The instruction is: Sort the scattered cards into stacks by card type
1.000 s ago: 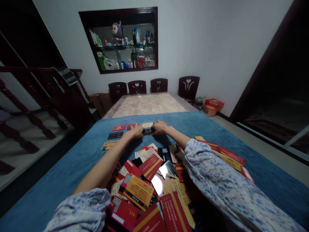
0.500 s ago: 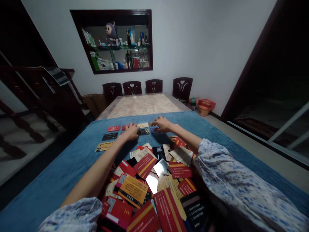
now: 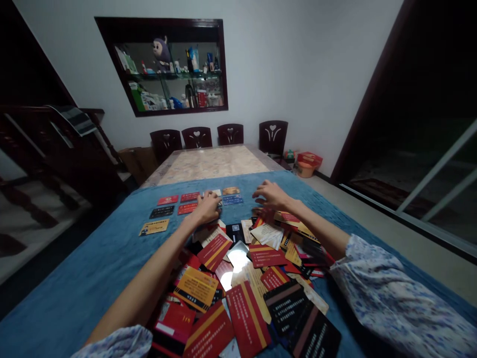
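My left hand (image 3: 208, 205) lies over the laid-out cards, its spread fingers covering parts of a pale card (image 3: 216, 192) and a card beneath it. Around it are a blue card (image 3: 232, 200), a gold card (image 3: 231, 190), red cards (image 3: 190, 197), a black card (image 3: 162, 212) and a yellow card (image 3: 154, 226), set in rough rows. To the right, my right hand (image 3: 271, 195) hovers with fingers apart, holding nothing that I can see. Closer to me, between my forearms, spreads a heap of mixed cards (image 3: 248, 313), mostly red, black, yellow and cream, many overlapping.
A blue cloth (image 3: 93, 263) covers the near part of the table, with the marbled tabletop (image 3: 212, 164) beyond. Several dark chairs (image 3: 273, 136) stand at the far end. On the left is a wooden railing (image 3: 40, 144); a wall niche (image 3: 175, 64) holds bottles and a plush toy.
My right hand has lifted away from the gold and blue cards and moved right, uncovering them. My left hand stays over the rows. The whole view has shifted slightly.
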`<state>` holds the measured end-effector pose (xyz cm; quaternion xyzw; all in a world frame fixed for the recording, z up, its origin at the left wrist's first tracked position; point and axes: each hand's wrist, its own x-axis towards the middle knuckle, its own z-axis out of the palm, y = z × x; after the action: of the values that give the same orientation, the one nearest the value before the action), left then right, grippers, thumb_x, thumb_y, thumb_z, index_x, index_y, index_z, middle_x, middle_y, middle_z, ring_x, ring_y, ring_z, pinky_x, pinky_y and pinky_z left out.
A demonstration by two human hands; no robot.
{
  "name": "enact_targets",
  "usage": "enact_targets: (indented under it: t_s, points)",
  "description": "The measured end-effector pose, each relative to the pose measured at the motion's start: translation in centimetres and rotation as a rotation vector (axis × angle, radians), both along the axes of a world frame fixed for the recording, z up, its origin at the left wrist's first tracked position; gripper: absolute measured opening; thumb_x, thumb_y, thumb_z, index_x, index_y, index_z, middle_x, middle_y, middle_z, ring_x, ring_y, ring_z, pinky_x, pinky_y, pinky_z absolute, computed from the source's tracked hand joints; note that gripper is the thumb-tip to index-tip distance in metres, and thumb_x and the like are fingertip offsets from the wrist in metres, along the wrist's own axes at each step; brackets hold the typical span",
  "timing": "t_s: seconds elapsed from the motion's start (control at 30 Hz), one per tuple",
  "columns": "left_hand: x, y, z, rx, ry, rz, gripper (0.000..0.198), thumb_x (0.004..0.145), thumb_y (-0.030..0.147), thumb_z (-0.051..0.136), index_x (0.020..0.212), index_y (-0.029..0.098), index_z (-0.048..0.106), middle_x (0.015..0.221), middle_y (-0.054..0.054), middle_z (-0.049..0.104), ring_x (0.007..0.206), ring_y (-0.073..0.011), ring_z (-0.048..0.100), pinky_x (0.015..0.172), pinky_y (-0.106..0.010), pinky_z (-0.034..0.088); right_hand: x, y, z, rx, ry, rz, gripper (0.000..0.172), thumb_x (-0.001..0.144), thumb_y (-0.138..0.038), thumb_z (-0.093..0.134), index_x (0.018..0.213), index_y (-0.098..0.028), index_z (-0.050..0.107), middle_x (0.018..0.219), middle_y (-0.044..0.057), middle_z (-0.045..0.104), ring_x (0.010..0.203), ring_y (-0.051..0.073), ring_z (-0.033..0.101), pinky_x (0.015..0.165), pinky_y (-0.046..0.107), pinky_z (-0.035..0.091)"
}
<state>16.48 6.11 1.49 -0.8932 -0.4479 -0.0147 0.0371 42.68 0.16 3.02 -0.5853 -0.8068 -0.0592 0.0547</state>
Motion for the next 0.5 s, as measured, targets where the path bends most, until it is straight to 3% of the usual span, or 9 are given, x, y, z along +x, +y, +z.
enact_targets:
  t_s: [0.27, 0.5]
  points:
    - [3.2, -2.7, 0.2, -0.024, -0.019, -0.100, 0.040, 0.083, 0.020, 0.055, 0.122, 0.025, 0.062, 0.137, -0.011, 0.052, 0.136, -0.0367, 0.030, 0.104, -0.056, 0.032, 2.9, -3.3, -1.0, 0.021, 0.041, -0.035, 0.026, 0.091, -0.028, 0.055, 0.108, -0.023, 0.074, 0.109, 0.011, 0.070, 0.106, 0.027, 0.048, 0.082, 0.035, 0.035]
    - [7.4, -4.8, 0.1, -0.047, -0.039, -0.235, 0.038, 0.082, 0.019, 0.057, 0.119, 0.024, 0.063, 0.134, -0.010, 0.054, 0.134, -0.0353, 0.031, 0.102, -0.056, 0.033, 6.5, -5.2, -1.6, -0.034, -0.020, -0.207, 0.026, 0.087, -0.029, 0.057, 0.105, -0.025, 0.075, 0.111, 0.011, 0.070, 0.105, 0.028, 0.050, 0.077, 0.035, 0.038]
